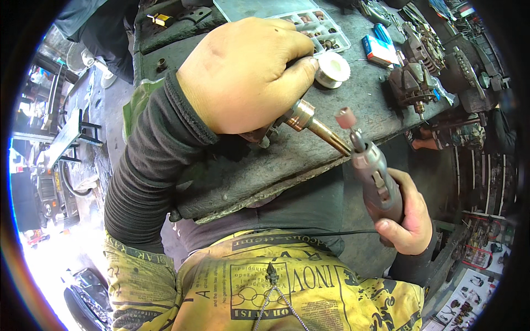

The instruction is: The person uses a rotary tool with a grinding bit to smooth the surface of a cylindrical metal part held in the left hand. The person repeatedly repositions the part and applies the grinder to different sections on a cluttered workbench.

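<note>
My right hand (408, 218) is wrapped around a grey rotary tool (377, 185), held upright off the bench's front edge. A pinkish cylindrical grinding stone (346, 117) sits on the tool's tip. My left hand (248, 74) lies over a motor armature, with fingers curled down around it. The armature's copper commutator (301, 114) and its metal shaft (331, 136) stick out toward the tool; the hand hides most of the rest. Beside my left thumb stands a white spool (332, 70). Tool and shaft overlap in the picture; whether they touch, I cannot tell.
The dark workbench (243, 182) has a worn front edge. A compartment box of small parts (331, 41) stands beyond my left hand. To the right are a blue and white small box (381, 51) and several greasy motor parts (411, 83). A cord (353, 233) trails from the tool.
</note>
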A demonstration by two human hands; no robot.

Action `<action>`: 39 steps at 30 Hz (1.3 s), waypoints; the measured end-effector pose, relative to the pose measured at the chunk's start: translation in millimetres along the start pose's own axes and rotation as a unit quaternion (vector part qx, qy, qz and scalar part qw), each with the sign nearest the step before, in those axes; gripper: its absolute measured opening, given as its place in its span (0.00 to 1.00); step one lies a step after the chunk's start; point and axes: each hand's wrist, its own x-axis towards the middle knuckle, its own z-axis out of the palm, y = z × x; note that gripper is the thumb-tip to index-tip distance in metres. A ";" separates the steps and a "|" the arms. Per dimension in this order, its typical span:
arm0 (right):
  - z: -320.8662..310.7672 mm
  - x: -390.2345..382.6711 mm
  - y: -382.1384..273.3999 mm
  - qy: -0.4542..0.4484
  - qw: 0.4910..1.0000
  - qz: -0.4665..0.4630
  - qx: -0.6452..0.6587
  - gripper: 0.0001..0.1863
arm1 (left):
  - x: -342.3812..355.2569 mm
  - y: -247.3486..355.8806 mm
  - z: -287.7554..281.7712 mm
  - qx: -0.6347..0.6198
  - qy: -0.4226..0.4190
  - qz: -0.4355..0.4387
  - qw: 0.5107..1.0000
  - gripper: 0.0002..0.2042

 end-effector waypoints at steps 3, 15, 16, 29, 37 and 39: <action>-3.8 11.9 -17.7 0.015 0.980 -0.069 -0.186 0.40 | 1.5 -2.5 0.0 -0.005 -0.005 0.007 1.000 0.10; 4.9 25.7 -42.7 0.050 0.902 -0.135 -0.408 0.40 | 6.2 10.0 -12.8 -0.064 -0.044 -0.047 0.996 0.11; 4.9 26.0 -43.1 0.051 0.901 -0.136 -0.409 0.40 | 10.5 8.9 -10.7 -0.039 -0.033 -0.027 0.998 0.11; 3.8 26.6 -47.8 0.036 0.895 -0.125 -0.426 0.41 | 3.9 -2.0 -4.6 -0.005 -0.035 -0.021 0.999 0.11; 4.8 28.1 -50.2 0.038 0.898 -0.115 -0.424 0.42 | 4.5 -2.9 -2.2 -0.013 -0.027 -0.001 1.000 0.11; 5.1 26.3 -52.3 0.009 0.903 -0.090 -0.419 0.43 | 3.2 1.0 -5.2 -0.029 -0.012 0.013 0.999 0.11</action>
